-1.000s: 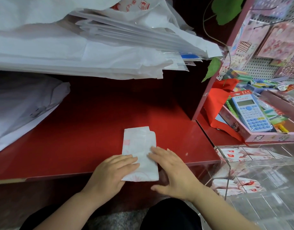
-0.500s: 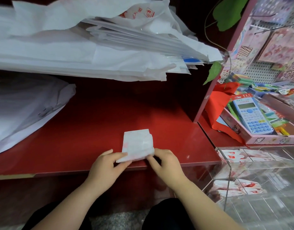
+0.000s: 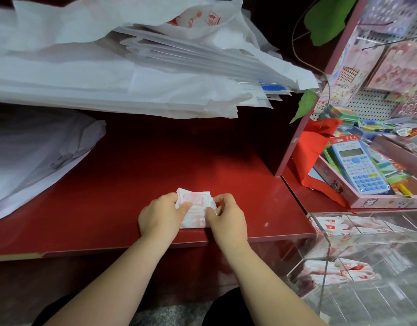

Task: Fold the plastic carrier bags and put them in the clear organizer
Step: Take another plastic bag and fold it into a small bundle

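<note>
A small folded white carrier bag with red print [image 3: 196, 205] lies near the front edge of the red counter [image 3: 137, 175]. My left hand [image 3: 160, 215] grips its left side, thumb on top. My right hand [image 3: 226, 217] pinches its right side with curled fingers. The clear organizer [image 3: 367, 267] stands at the lower right and holds several folded bags in its compartments. A big heap of unfolded white bags [image 3: 123, 67] lies on the shelf above the counter.
More white bags [image 3: 31, 156] sit on the counter's left. To the right, a pink tray [image 3: 377, 201] holds a blue calculator [image 3: 360, 165] and stationery, beside a red cloth [image 3: 313, 151]. A pegboard with stickers [image 3: 391, 67] stands behind.
The bag went from a long strip pressed flat under both hands to a short, thick packet. Both hands moved from its near end to its two sides and now pinch it.
</note>
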{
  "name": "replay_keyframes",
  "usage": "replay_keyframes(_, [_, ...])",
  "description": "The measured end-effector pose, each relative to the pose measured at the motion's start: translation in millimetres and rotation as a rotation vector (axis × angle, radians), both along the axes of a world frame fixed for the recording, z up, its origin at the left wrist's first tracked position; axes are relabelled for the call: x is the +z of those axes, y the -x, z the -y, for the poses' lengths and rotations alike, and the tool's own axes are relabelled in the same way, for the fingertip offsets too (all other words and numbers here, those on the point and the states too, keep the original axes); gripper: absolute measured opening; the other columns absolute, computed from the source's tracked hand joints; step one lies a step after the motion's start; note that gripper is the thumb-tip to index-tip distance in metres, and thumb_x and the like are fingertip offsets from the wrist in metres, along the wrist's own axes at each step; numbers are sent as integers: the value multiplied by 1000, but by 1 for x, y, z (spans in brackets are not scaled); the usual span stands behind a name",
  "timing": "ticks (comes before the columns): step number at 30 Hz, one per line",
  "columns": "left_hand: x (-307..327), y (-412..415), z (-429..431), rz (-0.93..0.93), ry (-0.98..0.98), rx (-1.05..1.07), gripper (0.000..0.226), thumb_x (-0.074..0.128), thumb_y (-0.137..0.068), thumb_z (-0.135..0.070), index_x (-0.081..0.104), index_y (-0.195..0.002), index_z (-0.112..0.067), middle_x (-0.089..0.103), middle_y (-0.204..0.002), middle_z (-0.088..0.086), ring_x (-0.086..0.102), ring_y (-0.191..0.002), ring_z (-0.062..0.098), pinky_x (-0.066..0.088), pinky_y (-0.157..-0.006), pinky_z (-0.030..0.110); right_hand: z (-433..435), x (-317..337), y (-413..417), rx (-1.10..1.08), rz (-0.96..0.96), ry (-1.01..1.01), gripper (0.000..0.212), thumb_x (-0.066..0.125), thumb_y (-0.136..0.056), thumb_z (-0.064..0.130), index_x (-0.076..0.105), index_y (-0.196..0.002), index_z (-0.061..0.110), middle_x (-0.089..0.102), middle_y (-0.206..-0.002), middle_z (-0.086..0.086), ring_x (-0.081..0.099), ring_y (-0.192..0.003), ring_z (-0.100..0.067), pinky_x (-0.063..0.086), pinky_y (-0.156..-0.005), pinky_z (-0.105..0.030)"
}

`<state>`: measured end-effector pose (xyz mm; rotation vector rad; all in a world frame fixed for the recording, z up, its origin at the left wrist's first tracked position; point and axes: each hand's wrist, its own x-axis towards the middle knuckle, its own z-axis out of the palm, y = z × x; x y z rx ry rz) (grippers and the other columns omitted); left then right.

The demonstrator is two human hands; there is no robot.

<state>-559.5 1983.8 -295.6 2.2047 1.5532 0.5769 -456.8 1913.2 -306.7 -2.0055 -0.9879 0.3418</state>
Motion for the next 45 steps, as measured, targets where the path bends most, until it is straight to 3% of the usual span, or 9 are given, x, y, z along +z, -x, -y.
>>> replay_keyframes(11, [-18,-5,-9,20,-382,-39,51,79,-67,-14,58,-112,-8,61,-112,15,57,-103,34,33,-87,39,-8,9,6,-4,389,225,24,42,-93,22,46,-117,18,66,-100,1,60,-90,-22,23,-69,-25])
replay_keyframes(14, [-23,-1,-14,8,-555,-380,24,52,-72,-13,70,-88,-16,67,-110,12,52,-114,29,23,-95,34,-13,1,6,-103,552,141,16,50,-85,17,60,-97,18,63,-83,1,60,-62,-20,26,-57,-22])
replay_keyframes(18, [-18,14,-12,-176,-211,-610,79,4,-75,-61,36,-141,-30,15,-150,-17,10,-140,0,-7,-103,14,-8,-8,3,-30,649,31,30,38,-68,24,66,-59,26,60,-68,6,46,-44,-10,25,-38,-18])
replay_keyframes(21, [-18,31,-7,-306,-188,-662,110,3,-47,-79,3,-147,-34,-13,-141,-24,-14,-130,-7,-12,-104,17,4,-10,0,43,696,109,34,38,-67,27,71,-65,33,69,-81,13,55,-55,-13,38,-46,-19])
replay_keyframes(26, [-17,51,-8,-255,-320,-770,76,55,-51,-62,45,-118,-28,49,-111,-14,42,-97,8,27,-80,21,27,-5,1,179,726,183,47,33,-73,52,72,-82,27,70,-102,9,65,-81,-20,50,-65,-30])
replay_keyframes(29, [-21,53,-6,-98,-439,-827,45,49,-65,-49,63,-101,-26,44,-94,-17,42,-83,4,29,-74,21,41,4,3,377,548,342,90,7,-69,72,51,-128,20,36,-146,3,28,-135,-20,17,-109,-40])
replay_keyframes(33, [-19,47,3,7,-546,-801,30,44,-67,-32,72,-72,-22,56,-64,-12,39,-68,4,31,-63,20,54,4,0,477,427,338,114,0,-54,87,30,-143,21,14,-154,4,3,-142,-10,-9,-111,-28])
replay_keyframes(39, [3,24,24,13,-708,-815,28,43,-72,-32,59,-54,-19,47,-49,-8,45,-50,8,32,-53,23,81,26,-7,487,519,76,87,45,-59,72,51,-128,19,50,-131,8,37,-125,-2,7,-111,-24])
replay_keyframes(45, [37,-26,63,-80,-697,-873,40,38,-68,-48,49,-40,-21,44,-38,-7,46,-30,10,22,-32,13,111,53,-38,249,985,103,13,55,-51,36,53,-51,23,49,-42,7,51,-37,-11,27,-40,-17])
